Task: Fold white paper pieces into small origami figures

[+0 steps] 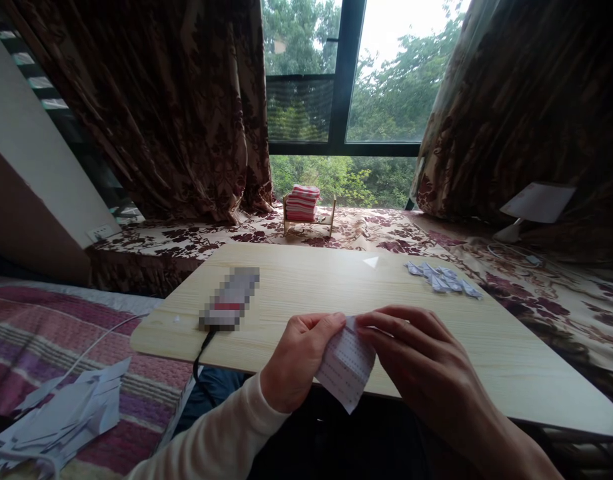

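Both my hands pinch one small sheet of printed white paper [347, 367] over the near edge of a light wooden table [306, 293]. My left hand [299, 360] grips the sheet's left side, thumb and fingers closed on its top edge. My right hand [426, 367] holds the right side, fingers curled over the paper. The lower corner of the sheet hangs below the table edge.
A blurred-out device [230, 299] with a black cable lies on the table's left. Several folded paper pieces [442, 277] sit at the far right, a small white scrap [371, 261] near them. Paper offcuts [61, 417] lie on the striped blanket at left. A tiny wooden chair with striped cloth [306, 208] stands by the window.
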{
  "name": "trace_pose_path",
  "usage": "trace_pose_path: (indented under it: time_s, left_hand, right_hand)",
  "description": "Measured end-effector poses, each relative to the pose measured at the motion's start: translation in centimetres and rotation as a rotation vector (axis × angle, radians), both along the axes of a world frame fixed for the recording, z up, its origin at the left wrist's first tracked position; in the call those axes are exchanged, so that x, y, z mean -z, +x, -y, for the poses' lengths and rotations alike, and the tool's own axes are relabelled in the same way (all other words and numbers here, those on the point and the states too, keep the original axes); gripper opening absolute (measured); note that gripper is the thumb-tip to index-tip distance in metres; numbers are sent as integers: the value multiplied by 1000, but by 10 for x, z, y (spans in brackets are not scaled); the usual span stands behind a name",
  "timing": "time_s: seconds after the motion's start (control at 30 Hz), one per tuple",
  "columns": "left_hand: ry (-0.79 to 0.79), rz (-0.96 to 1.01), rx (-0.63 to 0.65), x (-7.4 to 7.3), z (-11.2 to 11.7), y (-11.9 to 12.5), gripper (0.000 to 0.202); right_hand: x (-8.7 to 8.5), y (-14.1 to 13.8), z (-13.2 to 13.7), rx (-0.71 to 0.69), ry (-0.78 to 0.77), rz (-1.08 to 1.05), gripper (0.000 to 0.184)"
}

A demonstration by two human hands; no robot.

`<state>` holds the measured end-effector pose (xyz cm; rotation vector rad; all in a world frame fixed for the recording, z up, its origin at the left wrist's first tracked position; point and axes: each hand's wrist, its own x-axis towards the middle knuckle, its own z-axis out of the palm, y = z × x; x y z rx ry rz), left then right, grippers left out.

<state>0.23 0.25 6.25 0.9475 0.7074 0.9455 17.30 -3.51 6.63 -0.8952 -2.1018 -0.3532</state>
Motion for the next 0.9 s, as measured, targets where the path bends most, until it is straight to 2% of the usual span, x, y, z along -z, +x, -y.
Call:
trace_pose_path:
  time_s: [0.2, 0.33, 0.43, 0.53, 0.57, 0.6, 0.67, 0.73, 0.83, 0.9]
  left_hand:
    - [17, -2, -83, 2, 7, 3, 31]
    - [34, 38, -110, 10, 7, 6, 29]
    - [45, 81, -204, 16, 7, 8, 31]
    - [47, 111, -299, 19, 9, 13, 33]
    - [53, 122, -313, 20, 11, 16, 32]
    - [62, 127, -319, 22, 13, 18, 31]
    - [79, 112, -321, 25, 18, 23, 29]
    - [87, 86, -321, 29, 22, 26, 30]
    - [108, 66, -252, 32, 24, 24, 31]
    - [162, 27, -161, 29, 21, 18, 30]
  right_hand:
    - [5, -3, 5, 76, 14, -42, 34]
    - [9, -4, 8, 58, -15, -80, 34]
    - [17, -3, 11, 117, -61, -266, 32]
    - [27, -5, 12, 274, -220, -613, 21]
    - [29, -7, 11, 276, -315, -717, 21]
    - [30, -11, 11, 244, -421, -817, 25]
    - [29, -22, 9, 92, -627, -969, 34]
    - [25, -31, 7, -10, -767, -1070, 36]
    - [19, -34, 5, -41, -832, -1158, 33]
    - [15, -28, 4, -19, -857, -1106, 31]
